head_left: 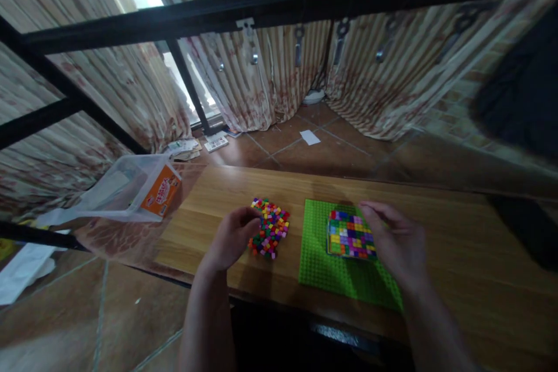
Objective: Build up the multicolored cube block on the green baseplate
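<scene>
A loose pile of small colourful cube bricks (270,229) lies on the wooden table. My left hand (235,238) is at the pile's left edge, thumb and fingers drawn together; whatever they may hold is hidden. Right of the pile lies a green studded baseplate (314,250). On it stands a multicoloured block of bricks (349,235), roughly rectangular. My right hand (399,241) is over the right side of this block and covers part of it. Its thumb and fingertips come together near the block's upper right corner, and I cannot make out anything between them.
A clear plastic bin (131,186) with an orange label is left of the wooden table (209,192). Black metal bars (261,0) cross above the table's far side. Beyond are curtains (279,81), a paper (310,137) on the tiled floor and a dark shape at right.
</scene>
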The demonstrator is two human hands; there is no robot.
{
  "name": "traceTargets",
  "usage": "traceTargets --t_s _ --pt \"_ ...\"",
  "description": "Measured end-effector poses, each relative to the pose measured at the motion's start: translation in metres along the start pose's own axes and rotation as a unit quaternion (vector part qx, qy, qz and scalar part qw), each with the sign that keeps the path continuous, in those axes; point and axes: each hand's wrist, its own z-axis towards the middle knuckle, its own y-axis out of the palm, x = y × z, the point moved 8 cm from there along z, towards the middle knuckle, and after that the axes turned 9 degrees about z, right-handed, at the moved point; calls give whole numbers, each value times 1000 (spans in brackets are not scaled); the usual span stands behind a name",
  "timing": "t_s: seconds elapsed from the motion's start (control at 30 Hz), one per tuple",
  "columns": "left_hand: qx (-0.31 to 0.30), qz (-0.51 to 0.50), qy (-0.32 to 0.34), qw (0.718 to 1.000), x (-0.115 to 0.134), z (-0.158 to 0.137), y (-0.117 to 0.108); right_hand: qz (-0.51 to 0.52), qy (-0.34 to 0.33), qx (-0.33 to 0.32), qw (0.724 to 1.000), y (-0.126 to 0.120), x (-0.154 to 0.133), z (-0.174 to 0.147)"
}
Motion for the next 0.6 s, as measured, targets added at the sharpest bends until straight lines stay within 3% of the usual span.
traceTargets --t_s 0.1,0.23,0.37,0.6 --pt "-133 -193 22 972 24 -7 44 32 -66 -113 991 26 -33 -15" --pt "-256 -297 27 920 47 -17 91 75 -126 -286 947 61 -71 -42" --pt "-297 -343 22 891 53 -20 108 97 -120 -320 935 62 -78 -47" --pt "-302 -336 -3 892 52 -21 124 101 -69 -340 932 46 -57 -40"
